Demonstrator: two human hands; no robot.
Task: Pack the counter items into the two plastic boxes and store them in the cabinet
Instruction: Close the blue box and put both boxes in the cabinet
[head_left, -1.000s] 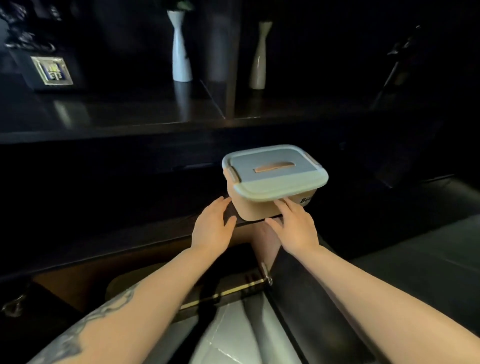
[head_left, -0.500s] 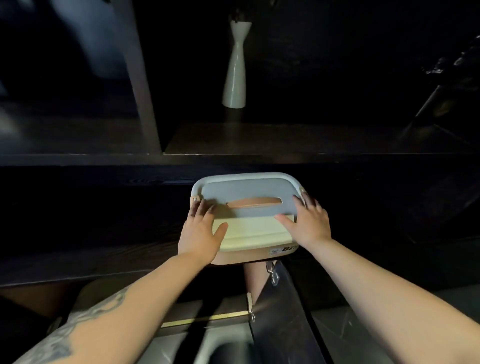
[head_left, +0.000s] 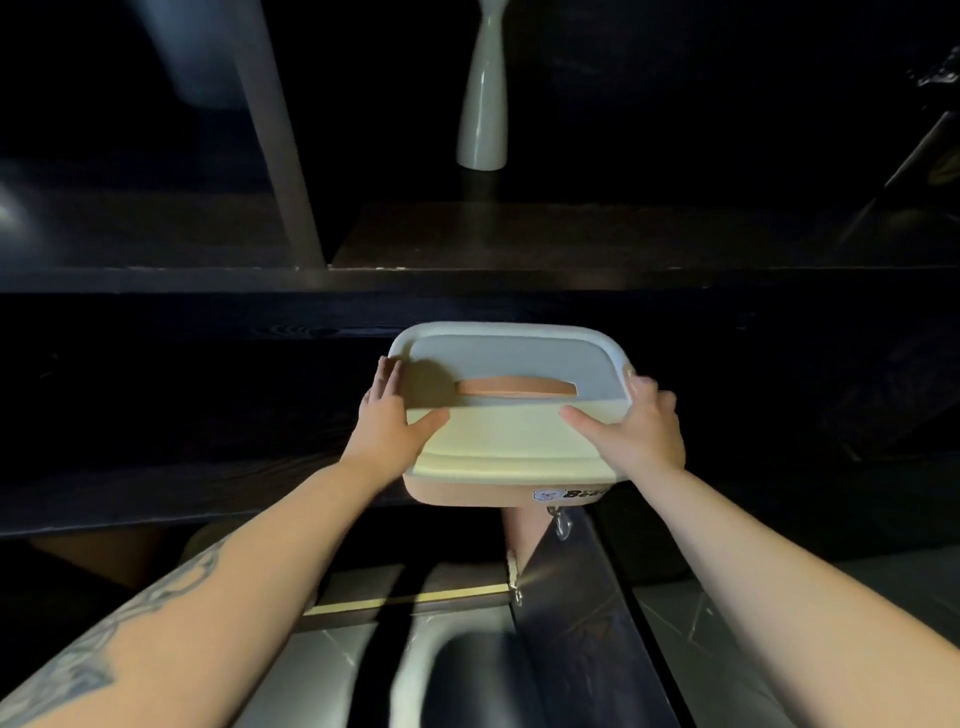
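Note:
A plastic box (head_left: 509, 441) with a pale lid, a peach handle and a peach body sits level in front of a dark cabinet opening, its far half in shadow. My left hand (head_left: 389, 423) holds its left side, thumb laid on the lid and fingers along the edge. On the other side, my right hand (head_left: 641, 434) grips the right corner with the thumb on top and fingers wrapped round the rim. What lies inside the box is hidden, and no second box is in view.
The dark counter (head_left: 571, 280) runs across above the box, with a white vase (head_left: 483, 104) standing on it and a pale post (head_left: 275, 156) to the left. An open cabinet door (head_left: 571, 597) with a metal latch stands edge-on below the box. The floor is pale tile.
The box has come down from counter height to the dark opening below. My hands shifted from its front underside to the lid's two sides. The view dropped and moved closer.

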